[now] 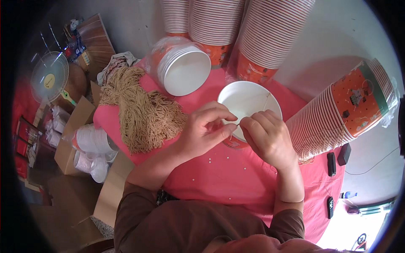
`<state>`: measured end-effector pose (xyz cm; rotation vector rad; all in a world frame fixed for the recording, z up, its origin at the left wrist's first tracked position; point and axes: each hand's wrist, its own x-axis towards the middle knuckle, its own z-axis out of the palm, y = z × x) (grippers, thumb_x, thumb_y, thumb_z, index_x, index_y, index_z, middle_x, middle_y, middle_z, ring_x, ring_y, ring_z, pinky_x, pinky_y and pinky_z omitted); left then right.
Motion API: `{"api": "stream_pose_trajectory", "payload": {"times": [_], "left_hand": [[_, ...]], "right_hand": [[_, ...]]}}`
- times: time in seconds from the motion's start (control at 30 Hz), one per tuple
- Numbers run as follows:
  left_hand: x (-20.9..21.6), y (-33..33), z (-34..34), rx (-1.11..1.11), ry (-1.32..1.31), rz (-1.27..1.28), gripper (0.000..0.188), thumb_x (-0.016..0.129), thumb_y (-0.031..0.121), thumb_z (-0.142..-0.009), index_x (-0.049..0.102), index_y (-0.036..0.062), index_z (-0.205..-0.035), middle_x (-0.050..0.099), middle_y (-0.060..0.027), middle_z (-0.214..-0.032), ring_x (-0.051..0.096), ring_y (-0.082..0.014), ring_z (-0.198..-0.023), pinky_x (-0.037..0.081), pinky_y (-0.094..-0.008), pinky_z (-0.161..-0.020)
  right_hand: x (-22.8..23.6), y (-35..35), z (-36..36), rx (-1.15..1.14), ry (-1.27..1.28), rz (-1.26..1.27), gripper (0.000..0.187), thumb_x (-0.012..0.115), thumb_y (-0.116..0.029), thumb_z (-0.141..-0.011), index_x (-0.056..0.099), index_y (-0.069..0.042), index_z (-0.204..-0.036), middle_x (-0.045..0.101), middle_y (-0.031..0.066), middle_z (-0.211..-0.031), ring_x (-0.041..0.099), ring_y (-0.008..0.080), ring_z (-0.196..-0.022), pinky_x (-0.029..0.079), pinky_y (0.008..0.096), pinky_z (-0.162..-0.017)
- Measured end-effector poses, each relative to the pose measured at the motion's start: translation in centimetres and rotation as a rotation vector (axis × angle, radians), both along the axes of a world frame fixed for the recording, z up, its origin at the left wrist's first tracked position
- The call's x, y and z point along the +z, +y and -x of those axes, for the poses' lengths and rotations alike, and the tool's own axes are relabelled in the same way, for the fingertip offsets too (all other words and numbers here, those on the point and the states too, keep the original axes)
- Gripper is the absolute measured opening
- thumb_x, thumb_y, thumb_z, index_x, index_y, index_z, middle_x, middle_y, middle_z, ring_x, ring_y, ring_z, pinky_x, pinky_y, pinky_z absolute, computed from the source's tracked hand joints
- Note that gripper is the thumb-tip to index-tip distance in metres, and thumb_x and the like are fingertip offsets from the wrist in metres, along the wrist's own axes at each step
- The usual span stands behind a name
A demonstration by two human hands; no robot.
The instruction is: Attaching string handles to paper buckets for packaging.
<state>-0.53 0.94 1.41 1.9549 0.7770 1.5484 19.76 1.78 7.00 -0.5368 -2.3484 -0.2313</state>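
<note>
Both my hands meet above the near rim of a paper bucket (237, 93), white inside and orange outside, which stands on the pink cloth. A short piece of thin tan cord (238, 124) shows between my fingertips. My left hand (202, 128) is closed in a loose pinch of thumb and forefinger at it. My right hand (270, 137) is closed too, its fingers curled and thumb pressed against them at the same cord. Against the bucket's inner right wall hangs a thin tan strand; whether it joins the cord in my fingers is hidden.
A heap of tan cords (145, 111) lies left on the pink cloth (202, 181). Nested buckets stand behind (265, 36); another stack (333, 111) leans at right, cords beside it. A wrapped bucket stack (187, 72) lies sideways. Small white bits dot the cloth. Open cardboard boxes (69, 147) are at left.
</note>
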Motion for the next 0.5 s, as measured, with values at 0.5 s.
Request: {"api": "stream_pose_trajectory", "payload": {"times": [0.5], "left_hand": [[0.67, 0.06, 0.66, -0.049, 0.108, 0.056, 0.013, 0.07, -0.002, -0.084, 0.062, 0.0012, -0.093, 0.06, -0.0047, -0.093, 0.06, -0.0113, -0.08, 0.05, -0.0252, -0.069]], "right_hand": [[0.26, 0.17, -0.19, -0.017, -0.04, -0.037, 0.024, 0.075, -0.003, -0.07, 0.063, -0.005, -0.091, 0.059, 0.0057, -0.075, 0.062, 0.0243, -0.067, 0.047, 0.0387, -0.06]]}}
